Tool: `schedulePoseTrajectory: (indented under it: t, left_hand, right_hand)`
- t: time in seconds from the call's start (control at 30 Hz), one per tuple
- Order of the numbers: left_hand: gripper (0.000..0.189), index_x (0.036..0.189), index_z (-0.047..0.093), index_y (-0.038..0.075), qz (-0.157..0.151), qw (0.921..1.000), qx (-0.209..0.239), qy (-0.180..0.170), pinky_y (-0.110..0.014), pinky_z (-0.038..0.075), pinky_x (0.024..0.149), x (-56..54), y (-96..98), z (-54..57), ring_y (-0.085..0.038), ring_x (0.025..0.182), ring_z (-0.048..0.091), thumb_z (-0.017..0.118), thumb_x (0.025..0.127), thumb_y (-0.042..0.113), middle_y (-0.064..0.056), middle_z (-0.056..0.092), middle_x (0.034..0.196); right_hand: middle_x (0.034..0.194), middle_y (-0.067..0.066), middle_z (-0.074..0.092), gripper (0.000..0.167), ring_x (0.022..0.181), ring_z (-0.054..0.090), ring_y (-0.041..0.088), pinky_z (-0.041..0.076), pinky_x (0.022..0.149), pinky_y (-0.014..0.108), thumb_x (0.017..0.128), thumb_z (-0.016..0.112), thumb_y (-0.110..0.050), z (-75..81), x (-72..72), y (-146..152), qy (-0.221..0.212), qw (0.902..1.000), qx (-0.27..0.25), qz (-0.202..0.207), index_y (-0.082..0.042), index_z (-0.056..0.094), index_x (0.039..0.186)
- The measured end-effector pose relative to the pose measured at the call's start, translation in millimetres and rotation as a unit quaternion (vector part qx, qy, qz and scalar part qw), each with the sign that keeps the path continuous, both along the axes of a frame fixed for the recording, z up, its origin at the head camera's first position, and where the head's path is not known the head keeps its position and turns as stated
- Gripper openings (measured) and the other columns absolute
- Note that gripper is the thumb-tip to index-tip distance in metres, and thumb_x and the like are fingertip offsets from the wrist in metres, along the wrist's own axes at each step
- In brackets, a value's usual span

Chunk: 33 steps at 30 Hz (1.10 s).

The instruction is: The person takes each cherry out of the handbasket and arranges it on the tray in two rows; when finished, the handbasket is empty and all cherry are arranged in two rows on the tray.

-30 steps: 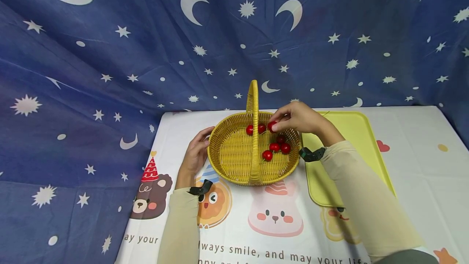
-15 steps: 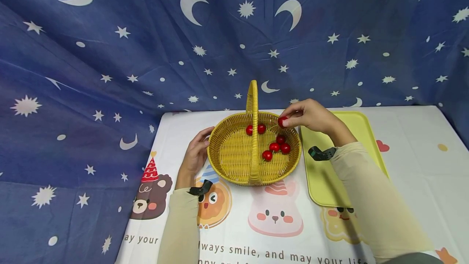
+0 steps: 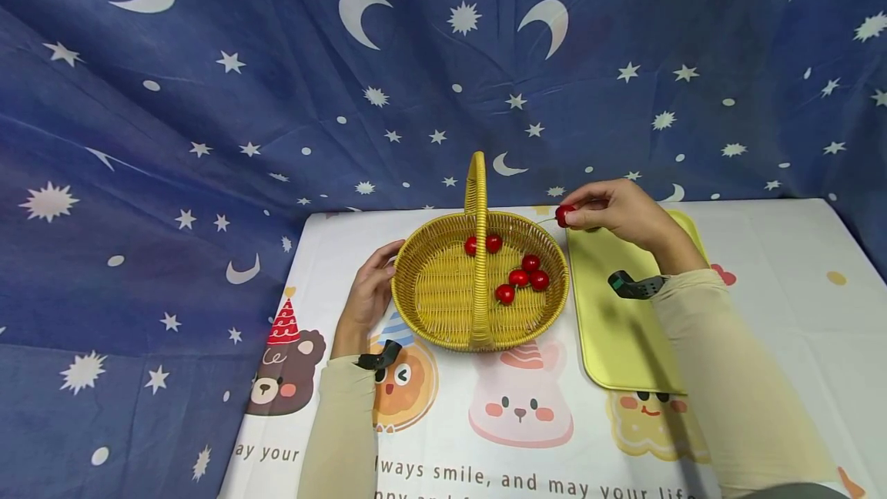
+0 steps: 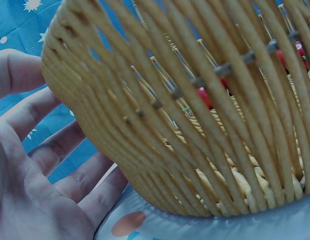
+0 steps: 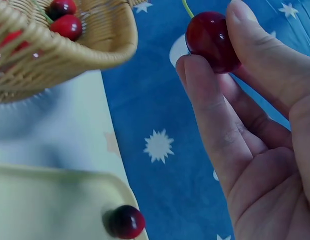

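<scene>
In the head view, my right hand (image 3: 624,210) pinches a dark red cherry (image 3: 564,216) between thumb and fingertips, its green stem trailing toward the basket. It is held above the back left corner of the yellow tray (image 3: 610,329). The right wrist view also shows that held cherry (image 5: 211,41), plus another cherry (image 5: 127,221) lying in the tray. My left hand (image 3: 367,291) touches the outer left side of the yellow wicker basket (image 3: 443,337), fingers extended along its wall (image 4: 144,135). Several cherries (image 3: 520,278) lie inside, mostly right of the handle.
The basket's tall arched handle (image 3: 480,268) rises across its middle. The tray sits close on the basket's right. Both stand on a white cloth (image 3: 450,406) printed with cartoon animals, and a blue star-patterned curtain (image 3: 277,83) hangs directly behind.
My right hand has lifted a cherry out of the basket's back right part and carried it right, past the rim to over the tray. The left hand and basket have stayed put.
</scene>
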<state>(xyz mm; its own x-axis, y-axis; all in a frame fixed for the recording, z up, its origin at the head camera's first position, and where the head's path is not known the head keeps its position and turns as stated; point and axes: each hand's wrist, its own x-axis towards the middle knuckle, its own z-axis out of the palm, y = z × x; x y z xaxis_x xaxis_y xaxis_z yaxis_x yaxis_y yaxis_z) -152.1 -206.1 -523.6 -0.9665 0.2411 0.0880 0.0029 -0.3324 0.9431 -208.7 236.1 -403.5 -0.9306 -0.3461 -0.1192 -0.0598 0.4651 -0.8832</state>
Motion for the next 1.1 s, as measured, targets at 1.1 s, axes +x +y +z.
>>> schedulePoseTrajectory:
  t: [1.1]
  left_hand:
    - [0.048,0.147,0.05,0.001,-0.008,0.9999,0.005,0.009,-0.026,0.054,0.093,-1.0,-1.9,-2.6,-0.018,0.118,0.06,0.042,0.1,0.002,-0.005,0.055,0.139]
  right_hand:
    - [0.108,-0.016,0.068,0.045,0.093,0.069,-0.005,0.056,0.082,0.014,0.093,0.073,-0.011,-42.6,13.1,77.4,0.02,0.9785,-0.111,-0.172,0.004,0.06,0.134]
